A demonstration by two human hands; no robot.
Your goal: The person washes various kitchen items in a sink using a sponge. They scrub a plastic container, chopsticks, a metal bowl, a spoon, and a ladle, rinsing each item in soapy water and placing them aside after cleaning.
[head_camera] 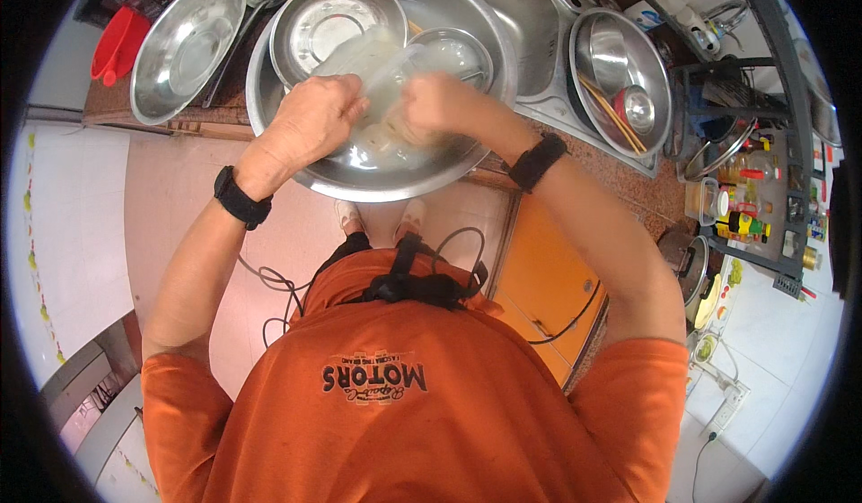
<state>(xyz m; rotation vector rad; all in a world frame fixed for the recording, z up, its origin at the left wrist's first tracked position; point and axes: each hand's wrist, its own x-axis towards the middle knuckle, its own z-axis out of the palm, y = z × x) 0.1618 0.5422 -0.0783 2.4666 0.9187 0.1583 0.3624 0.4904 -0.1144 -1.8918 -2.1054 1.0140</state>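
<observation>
My left hand [323, 113] is closed at the near edge of a translucent whitish item [367, 65], whose exact kind I cannot make out. Blurred by motion, my right hand [438, 109] is curled beside it, over a pale, crumpled-looking thing [397, 126]. Both hands are above a large stainless steel basin [404, 190]. A metal bowl [337, 21] lies in the basin's upper left, and a smaller metal bowl [461, 48] holding cloudy liquid is at the right. The fingertips of my right hand are hidden.
An oval metal dish [188, 48] and a red plastic scoop [121, 45] are at the left. Beyond the basin is a steel sink [528, 25]. Farther right, a metal basin [582, 115] holds bowls and chopsticks [613, 112], near a dark rack [794, 166] with bottles.
</observation>
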